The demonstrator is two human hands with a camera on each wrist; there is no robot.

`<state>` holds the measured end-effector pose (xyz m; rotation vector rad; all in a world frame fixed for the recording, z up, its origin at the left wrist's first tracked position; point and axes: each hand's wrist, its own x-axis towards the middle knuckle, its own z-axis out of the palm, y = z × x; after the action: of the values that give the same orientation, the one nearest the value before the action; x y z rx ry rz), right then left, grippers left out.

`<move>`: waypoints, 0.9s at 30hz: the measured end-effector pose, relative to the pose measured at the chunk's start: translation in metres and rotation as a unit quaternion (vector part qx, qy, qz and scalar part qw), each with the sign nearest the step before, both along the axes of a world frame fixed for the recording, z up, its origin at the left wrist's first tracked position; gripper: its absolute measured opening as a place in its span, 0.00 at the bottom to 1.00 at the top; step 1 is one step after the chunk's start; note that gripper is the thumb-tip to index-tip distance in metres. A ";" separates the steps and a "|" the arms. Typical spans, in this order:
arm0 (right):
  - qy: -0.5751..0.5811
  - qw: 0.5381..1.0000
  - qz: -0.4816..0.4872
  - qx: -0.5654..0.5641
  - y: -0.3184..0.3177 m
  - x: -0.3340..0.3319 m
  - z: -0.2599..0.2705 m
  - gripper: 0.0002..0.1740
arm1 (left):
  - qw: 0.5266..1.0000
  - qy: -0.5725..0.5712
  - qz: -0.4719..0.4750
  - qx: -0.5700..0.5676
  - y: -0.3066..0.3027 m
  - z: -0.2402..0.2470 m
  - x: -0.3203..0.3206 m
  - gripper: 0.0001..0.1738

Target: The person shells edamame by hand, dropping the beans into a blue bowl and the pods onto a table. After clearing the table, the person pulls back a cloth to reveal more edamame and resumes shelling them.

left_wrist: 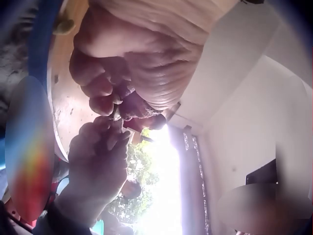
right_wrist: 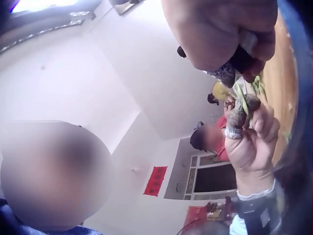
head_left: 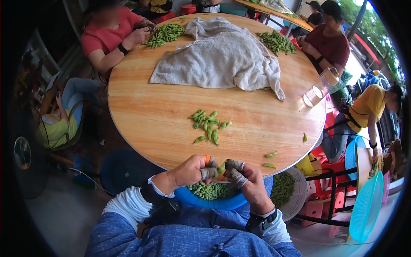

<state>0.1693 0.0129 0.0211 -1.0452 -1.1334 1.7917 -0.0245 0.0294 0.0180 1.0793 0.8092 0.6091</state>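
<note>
Over the table's near edge, both hands meet at one green edamame pod (head_left: 221,168). My left hand (head_left: 182,172) pinches it between thumb and finger, which wear grey coverings; an orange band shows on one finger. My right hand (head_left: 253,185), with the same grey coverings on thumb and index finger, grips the pod's other side. In the right wrist view the pod (right_wrist: 241,96) stands up from the covered left fingertips (right_wrist: 236,117). Below the hands, a blue basin (head_left: 233,202) in the lap holds shelled green beans (head_left: 209,191).
A small heap of pods (head_left: 208,124) lies ahead on the round wooden table (head_left: 145,115), with a few loose pods (head_left: 270,159) at right. A grey towel (head_left: 218,55) covers the middle. A bottle (head_left: 319,90) stands at right; a white basket (head_left: 297,195) sits below. Other people sit around.
</note>
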 end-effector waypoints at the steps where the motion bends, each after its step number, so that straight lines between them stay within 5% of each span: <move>1: 0.001 1.000 0.022 0.002 0.001 -0.001 0.000 0.16 | 1.000 -0.011 -0.015 -0.009 -0.002 0.004 0.002 0.08; 13: 0.061 0.997 0.030 -0.048 -0.003 0.001 -0.006 0.12 | 0.995 -0.079 -0.048 -0.034 0.000 -0.006 0.003 0.06; 16: 0.057 0.998 0.023 -0.025 -0.001 -0.008 0.003 0.14 | 0.999 -0.007 -0.045 0.019 0.003 -0.006 0.002 0.06; 22: -0.030 0.994 -0.049 0.094 -0.002 -0.018 -0.007 0.16 | 0.995 -0.035 0.078 -0.044 -0.005 -0.010 0.011 0.09; 27: -0.034 0.994 -0.060 0.086 -0.003 -0.018 -0.007 0.14 | 0.975 -0.130 0.103 -0.145 -0.010 -0.007 0.013 0.09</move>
<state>0.1518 0.0103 0.0145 -1.0536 -1.2165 1.5459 -0.0113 0.0198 0.0108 0.6381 0.7563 0.7630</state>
